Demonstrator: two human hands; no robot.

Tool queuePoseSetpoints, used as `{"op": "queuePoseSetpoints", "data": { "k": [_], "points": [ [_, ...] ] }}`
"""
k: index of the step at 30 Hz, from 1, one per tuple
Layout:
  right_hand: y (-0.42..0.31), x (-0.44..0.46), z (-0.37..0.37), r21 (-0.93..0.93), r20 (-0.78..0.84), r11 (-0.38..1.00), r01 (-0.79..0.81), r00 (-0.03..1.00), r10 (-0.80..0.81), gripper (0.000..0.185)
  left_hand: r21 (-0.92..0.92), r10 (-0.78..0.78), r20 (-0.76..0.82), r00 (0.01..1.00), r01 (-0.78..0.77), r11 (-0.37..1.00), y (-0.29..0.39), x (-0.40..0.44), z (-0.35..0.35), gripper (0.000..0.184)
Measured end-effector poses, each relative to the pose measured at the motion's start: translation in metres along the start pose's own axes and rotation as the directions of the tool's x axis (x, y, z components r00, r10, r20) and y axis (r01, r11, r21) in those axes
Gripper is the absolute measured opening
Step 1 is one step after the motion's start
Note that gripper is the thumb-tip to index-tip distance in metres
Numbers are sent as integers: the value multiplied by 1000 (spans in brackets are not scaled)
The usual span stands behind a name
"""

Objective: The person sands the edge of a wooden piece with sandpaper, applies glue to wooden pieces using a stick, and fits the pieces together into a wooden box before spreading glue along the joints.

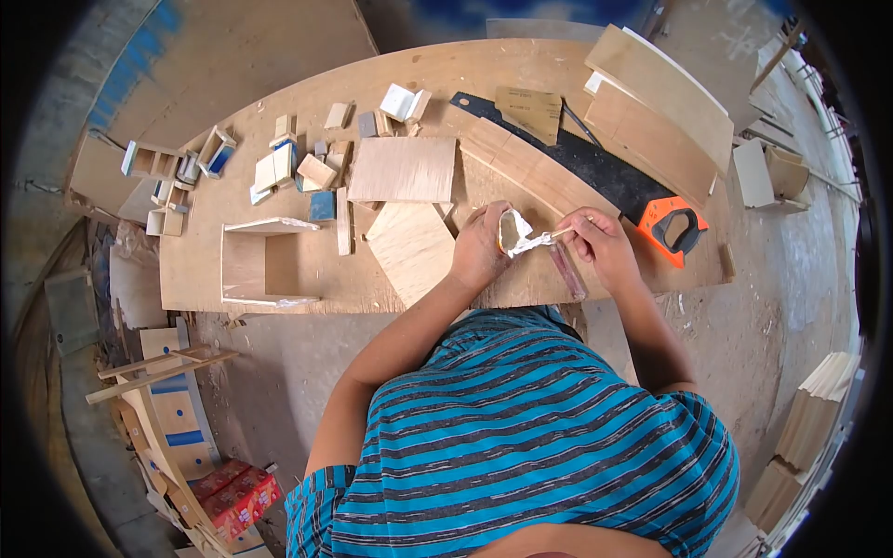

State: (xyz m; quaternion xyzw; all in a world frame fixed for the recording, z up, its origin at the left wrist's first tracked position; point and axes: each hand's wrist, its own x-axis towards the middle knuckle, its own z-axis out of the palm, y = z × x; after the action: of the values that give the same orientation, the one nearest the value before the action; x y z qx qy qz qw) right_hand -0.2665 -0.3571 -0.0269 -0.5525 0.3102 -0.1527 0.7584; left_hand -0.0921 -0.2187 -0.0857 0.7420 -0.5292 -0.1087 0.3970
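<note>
My left hand (481, 246) is wrapped round a small round container (509, 231) with white material at its rim. In my right hand (600, 244) is a thin wooden stick (564, 231), pinched between the fingers, its tip coated in white paste (532, 244) that stretches to the container. Just below the stick, a narrow reddish-brown strip (568, 272) lies at the table's near edge. A pentagonal wooden board (411, 251) lies left of my left hand, touching a rectangular board (403, 169).
On the wooden table (353, 286) lie a saw with an orange handle (672, 232), a long wooden strip (535, 167) and large curved-looking panels (660, 102). An open wooden box (270, 263) and several small blocks are at the left. A red box (237, 498) sits on the floor side.
</note>
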Motion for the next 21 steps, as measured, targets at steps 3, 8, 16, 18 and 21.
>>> {"op": "queuePoseSetpoints", "data": {
  "k": [3, 8, 16, 18, 21],
  "points": [
    [1, 5, -3, 182, -8, 981, -65, 998, 67, 22, -36, -72, 39, 997, 74, 997, 3, 0, -2, 72],
    [-6, 17, -3, 185, -64, 980, -68, 995, 81, 22, -46, -56, 63, 996, 59, 997, 9, 0, -10, 74],
    [-15, 11, 11, -277, 11, 956, 93, 996, -94, 22, -59, 0, 19, 1000, 1, 998, 6, 1, -10, 71],
    [-17, 9, 12, -289, 15, 953, 96, 995, -96, 22, -54, 11, 6, 1000, -11, 998, 5, 1, -9, 69],
    [-19, 8, 12, -236, 5, 967, 94, 995, -95, 22, -40, -26, -7, 1000, 26, 999, 6, 2, -8, 67]
  ]
}}
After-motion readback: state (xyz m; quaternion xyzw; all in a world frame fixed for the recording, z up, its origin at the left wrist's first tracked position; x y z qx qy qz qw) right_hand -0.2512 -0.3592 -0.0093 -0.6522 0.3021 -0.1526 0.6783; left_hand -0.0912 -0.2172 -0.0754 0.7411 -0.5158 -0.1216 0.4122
